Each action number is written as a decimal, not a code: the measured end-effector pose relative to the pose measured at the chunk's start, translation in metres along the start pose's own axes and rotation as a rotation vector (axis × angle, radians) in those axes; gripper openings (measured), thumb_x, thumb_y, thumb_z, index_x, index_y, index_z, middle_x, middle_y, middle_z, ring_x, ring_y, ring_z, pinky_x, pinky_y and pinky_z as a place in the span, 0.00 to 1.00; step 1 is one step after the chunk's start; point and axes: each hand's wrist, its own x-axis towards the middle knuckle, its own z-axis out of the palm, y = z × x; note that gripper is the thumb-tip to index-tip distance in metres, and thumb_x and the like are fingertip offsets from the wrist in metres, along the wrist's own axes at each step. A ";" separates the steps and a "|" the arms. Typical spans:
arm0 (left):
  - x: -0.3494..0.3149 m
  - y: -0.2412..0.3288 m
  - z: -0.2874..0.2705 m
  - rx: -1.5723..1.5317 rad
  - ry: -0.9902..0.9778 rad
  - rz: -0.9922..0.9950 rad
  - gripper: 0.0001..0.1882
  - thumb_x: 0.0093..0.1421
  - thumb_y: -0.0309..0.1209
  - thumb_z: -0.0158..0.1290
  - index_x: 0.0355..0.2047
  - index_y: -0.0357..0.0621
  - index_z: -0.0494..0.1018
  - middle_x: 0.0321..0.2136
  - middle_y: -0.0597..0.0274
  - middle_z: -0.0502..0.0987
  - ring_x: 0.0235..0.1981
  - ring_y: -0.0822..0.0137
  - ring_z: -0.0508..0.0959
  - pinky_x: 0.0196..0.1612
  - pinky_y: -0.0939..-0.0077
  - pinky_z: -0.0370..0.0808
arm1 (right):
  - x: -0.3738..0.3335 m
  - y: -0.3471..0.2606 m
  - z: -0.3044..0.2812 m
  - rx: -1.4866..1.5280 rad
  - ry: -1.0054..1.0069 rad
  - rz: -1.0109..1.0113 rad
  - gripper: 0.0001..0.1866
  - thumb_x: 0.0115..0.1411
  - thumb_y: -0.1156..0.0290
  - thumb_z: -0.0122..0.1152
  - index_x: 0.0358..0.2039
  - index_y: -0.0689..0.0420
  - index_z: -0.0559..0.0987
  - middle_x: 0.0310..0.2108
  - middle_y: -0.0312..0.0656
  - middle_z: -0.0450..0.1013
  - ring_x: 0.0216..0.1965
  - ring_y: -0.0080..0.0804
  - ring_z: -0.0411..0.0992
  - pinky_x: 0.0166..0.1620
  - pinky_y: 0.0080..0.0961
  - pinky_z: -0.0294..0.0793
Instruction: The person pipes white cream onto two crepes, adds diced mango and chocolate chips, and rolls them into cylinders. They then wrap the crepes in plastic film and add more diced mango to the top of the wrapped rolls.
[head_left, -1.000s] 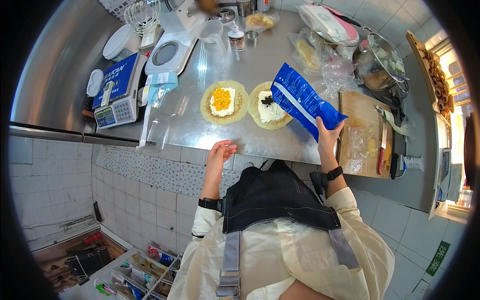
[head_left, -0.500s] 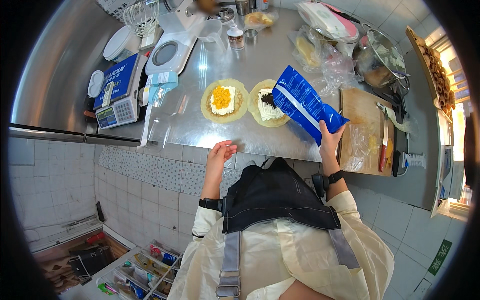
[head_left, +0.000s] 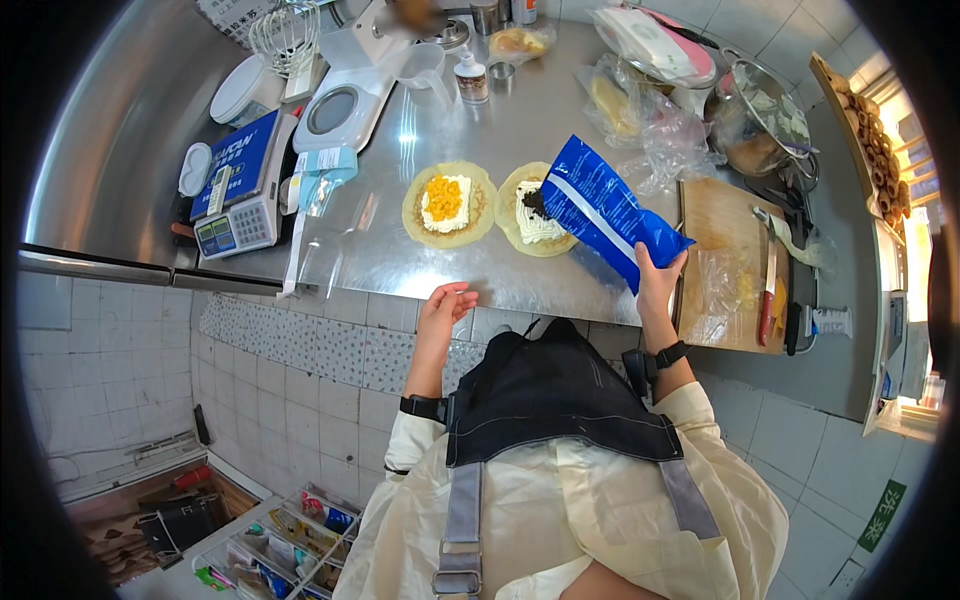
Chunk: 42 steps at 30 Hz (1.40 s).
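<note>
My right hand (head_left: pixel 658 278) grips the lower end of a blue foil bag (head_left: pixel 610 205) with a white stripe. The bag is tilted, its upper left end over the right-hand crepe (head_left: pixel 508 222). White cream (head_left: pixel 541 226) and a heap of dark crumbs (head_left: pixel 534 206) lie on this crepe, partly covered by the bag. Beside it lies another thin yellow crepe (head_left: pixel 412 215), topped with a square of cream and diced yellow fruit (head_left: pixel 444 200). Near the table's front edge is my left hand (head_left: pixel 440 310), empty, its fingers loosely bent and apart.
On the steel table (head_left: pixel 395 275), a digital scale (head_left: pixel 240 225) stands left and a cutting board (head_left: pixel 715 225) with a red-handled knife (head_left: pixel 769 290) right. Farther back are a small bottle (head_left: pixel 470 80), plastic bags (head_left: pixel 675 135) and a metal pot (head_left: pixel 755 115).
The blue bag has shifted slightly left and down over the crepe with my right hand. My left hand has barely moved.
</note>
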 end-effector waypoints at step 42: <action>0.005 0.001 0.000 0.029 0.030 0.031 0.14 0.68 0.36 0.39 0.45 0.43 0.71 0.38 0.60 0.79 0.38 0.73 0.76 0.43 0.79 0.70 | 0.010 0.004 -0.005 -0.029 -0.005 0.023 0.36 0.51 0.71 0.70 0.56 0.58 0.59 0.48 0.43 0.66 0.47 0.30 0.67 0.52 0.27 0.67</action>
